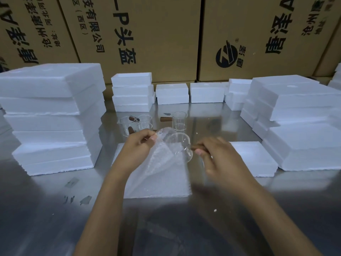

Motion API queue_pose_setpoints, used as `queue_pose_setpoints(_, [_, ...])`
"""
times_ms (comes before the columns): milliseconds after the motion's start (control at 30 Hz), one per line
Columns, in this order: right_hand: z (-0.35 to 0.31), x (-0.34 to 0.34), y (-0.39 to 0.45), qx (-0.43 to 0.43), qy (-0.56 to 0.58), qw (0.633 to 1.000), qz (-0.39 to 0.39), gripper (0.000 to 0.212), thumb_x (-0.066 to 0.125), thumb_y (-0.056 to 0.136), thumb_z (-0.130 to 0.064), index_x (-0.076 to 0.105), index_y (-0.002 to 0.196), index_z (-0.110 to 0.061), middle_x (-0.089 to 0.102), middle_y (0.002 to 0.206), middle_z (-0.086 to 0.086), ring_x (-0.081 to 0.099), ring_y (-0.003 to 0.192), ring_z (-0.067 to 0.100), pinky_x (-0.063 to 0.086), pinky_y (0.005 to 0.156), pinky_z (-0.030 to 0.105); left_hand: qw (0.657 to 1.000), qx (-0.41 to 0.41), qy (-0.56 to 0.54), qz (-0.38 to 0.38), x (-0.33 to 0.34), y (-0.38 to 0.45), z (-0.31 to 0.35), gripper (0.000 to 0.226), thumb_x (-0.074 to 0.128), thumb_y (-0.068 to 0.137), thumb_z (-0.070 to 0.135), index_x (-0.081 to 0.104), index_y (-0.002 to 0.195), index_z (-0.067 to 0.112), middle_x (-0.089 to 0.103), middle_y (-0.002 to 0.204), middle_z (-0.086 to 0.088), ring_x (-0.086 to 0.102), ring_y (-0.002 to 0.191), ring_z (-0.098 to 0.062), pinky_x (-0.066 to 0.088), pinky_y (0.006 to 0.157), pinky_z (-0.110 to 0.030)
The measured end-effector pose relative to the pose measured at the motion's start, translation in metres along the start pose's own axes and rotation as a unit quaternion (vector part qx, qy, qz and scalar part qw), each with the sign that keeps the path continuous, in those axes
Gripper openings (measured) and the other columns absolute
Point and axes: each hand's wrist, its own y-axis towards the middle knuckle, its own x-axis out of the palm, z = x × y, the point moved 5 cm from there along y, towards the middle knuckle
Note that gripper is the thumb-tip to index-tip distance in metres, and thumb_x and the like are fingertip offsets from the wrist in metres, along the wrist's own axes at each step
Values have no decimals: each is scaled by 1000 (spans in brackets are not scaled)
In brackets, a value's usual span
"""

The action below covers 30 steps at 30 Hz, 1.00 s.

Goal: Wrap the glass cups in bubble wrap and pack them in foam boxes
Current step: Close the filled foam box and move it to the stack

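Note:
A glass cup [181, 145] with a brown wooden handle lies tilted above the middle of the table. My right hand [217, 156] grips its handle. My left hand [138, 148] pinches the top edge of a bubble wrap sheet [162, 163], which hangs down in front of the cup. Under them lies a flat foam piece [166, 189]. Another glass cup [179, 120] with a brown handle stands upright behind, and a cluster of glass cups [135, 124] sits to its left. An open foam box [252, 157] rests to the right of my right hand.
Tall stacks of foam boxes stand at the left [53, 117] and right [299, 115]. Smaller foam boxes [132, 91] line the back of the steel table [55, 209]. Printed cardboard cartons [147, 34] form a wall behind.

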Motion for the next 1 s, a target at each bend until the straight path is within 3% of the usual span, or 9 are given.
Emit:
queue_pose_setpoints(67, [-7, 6, -2, -24, -30, 999, -26, 14, 51, 99, -22, 64, 103, -19, 65, 101, -6, 49, 92, 18, 38, 80, 33, 999, 22, -19, -15, 8, -4, 10, 19, 57, 99, 14, 71, 86, 16, 65, 84, 8, 54, 75, -4, 42, 77, -19])
queue_pose_setpoints(167, [-10, 10, -5, -20, -16, 999, -25, 12, 50, 98, -24, 62, 99, -20, 65, 96, -6, 49, 91, 18, 38, 75, 33, 996, 82, 14, -26, 22, -11, 26, 13, 63, 95, 15, 75, 91, 18, 66, 95, 5, 53, 76, 1, 40, 73, -9])
queue_pose_setpoints(367, [14, 10, -4, 178, 151, 972, 16, 19, 50, 100, -36, 64, 94, -25, 62, 79, -13, 55, 76, 11, 41, 65, 29, 982, 173, 72, 20, 37, -22, 50, 22, 66, 94, 24, 64, 89, 45, 52, 103, 20, 46, 100, 6, 34, 80, 0])
queue_pose_setpoints(500, [23, 4, -3, 236, 212, 947, 49, 28, 52, 99, -38, 69, 86, -20, 62, 68, -7, 54, 65, 8, 40, 60, 29, 979, 179, 66, 70, 37, -25, 56, 22, 64, 95, 26, 61, 86, 46, 54, 102, 24, 51, 98, 2, 37, 77, 1])
queue_pose_setpoints(633, [35, 3, -3, 325, 362, 873, 34, 37, 51, 101, -36, 71, 74, -20, 48, 47, -12, 43, 48, 5, 32, 53, 24, 984, 164, 14, 74, 35, -24, 53, 24, 63, 95, 17, 63, 81, 37, 61, 95, 16, 54, 88, -3, 36, 74, -2])
queue_pose_setpoints(733, [35, -1, -5, 352, 459, 816, 8, 38, 51, 102, -35, 72, 81, -11, 35, 47, -9, 29, 42, 9, 24, 44, 21, 984, 157, -12, 84, 35, -25, 52, 22, 62, 95, 14, 64, 81, 31, 62, 93, 10, 54, 86, -4, 35, 74, -3])
queue_pose_setpoints(800, [33, -3, -5, 337, 449, 827, 6, 36, 51, 102, -33, 73, 81, -13, 38, 46, -11, 31, 41, 7, 24, 42, 19, 984, 163, -7, 78, 37, -27, 54, 20, 62, 96, 15, 64, 83, 31, 63, 94, 11, 54, 88, -3, 37, 75, -3])
queue_pose_setpoints(900, [26, -1, -3, 303, 382, 873, 13, 32, 52, 102, -32, 71, 79, -21, 48, 42, -19, 42, 37, 0, 28, 46, 13, 978, 196, 20, 66, 46, -32, 63, 18, 64, 95, 14, 67, 86, 29, 63, 95, 11, 55, 89, -5, 39, 75, -7])
queue_pose_setpoints(1000, [23, 5, -4, 294, 365, 883, 14, 31, 54, 101, -28, 67, 74, -18, 51, 45, -15, 42, 39, 0, 32, 49, 17, 972, 235, 18, 8, 61, -41, 74, 15, 65, 93, 9, 73, 89, 21, 67, 90, 13, 57, 82, -7, 39, 71, -9])
